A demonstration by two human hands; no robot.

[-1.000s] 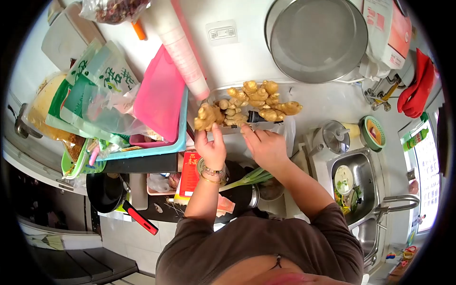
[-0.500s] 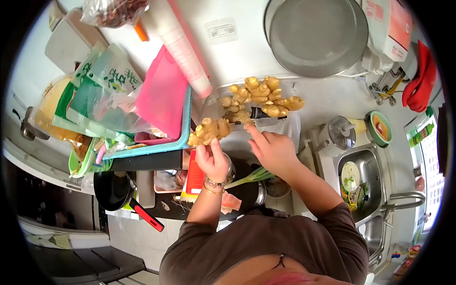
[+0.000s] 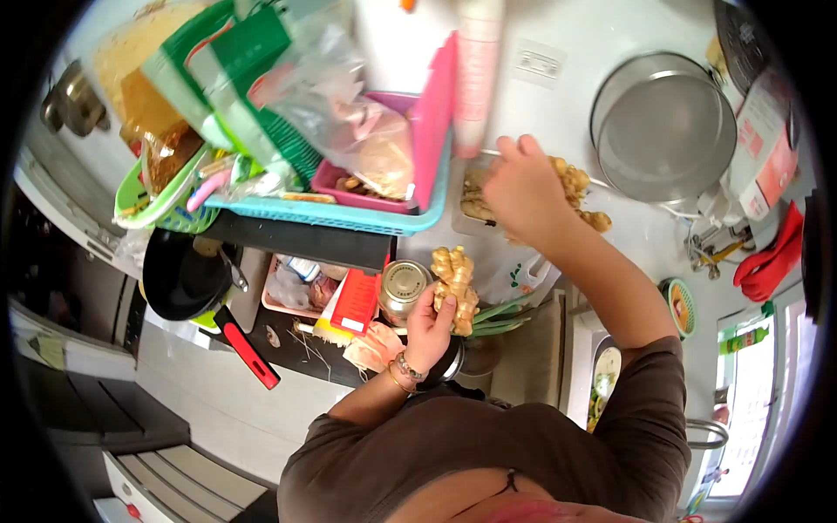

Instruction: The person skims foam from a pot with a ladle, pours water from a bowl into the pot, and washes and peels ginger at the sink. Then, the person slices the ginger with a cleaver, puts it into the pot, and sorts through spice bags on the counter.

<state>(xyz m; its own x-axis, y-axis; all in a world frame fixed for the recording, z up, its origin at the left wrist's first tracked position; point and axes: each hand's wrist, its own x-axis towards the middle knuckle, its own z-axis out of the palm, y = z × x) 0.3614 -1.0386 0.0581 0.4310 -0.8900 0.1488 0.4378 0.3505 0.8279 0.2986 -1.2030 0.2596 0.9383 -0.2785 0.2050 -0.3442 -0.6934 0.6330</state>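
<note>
Left hand (image 3: 425,331) holds ginger (image 3: 454,283); packet-lettering (image 3: 356,302) blurred.

from the right hand (image 3: 525,192), a roll (image 3: 477,78) blocks eleven o'clock, a sieve (image 3: 667,131) two, with a gap between at twelve.

Ginger (image 3: 454,283) in left hand (image 3: 425,340), tin (image 3: 404,284) left of ginger, pan (image 3: 177,277) farther left, basket (image 3: 349,218) behind tin.

Knobbly tan ginger root (image 3: 458,275) has rough skin | round silver tin (image 3: 405,279) is glossy metal | rectangular blue basket (image 3: 384,221) is smooth plastic
</note>
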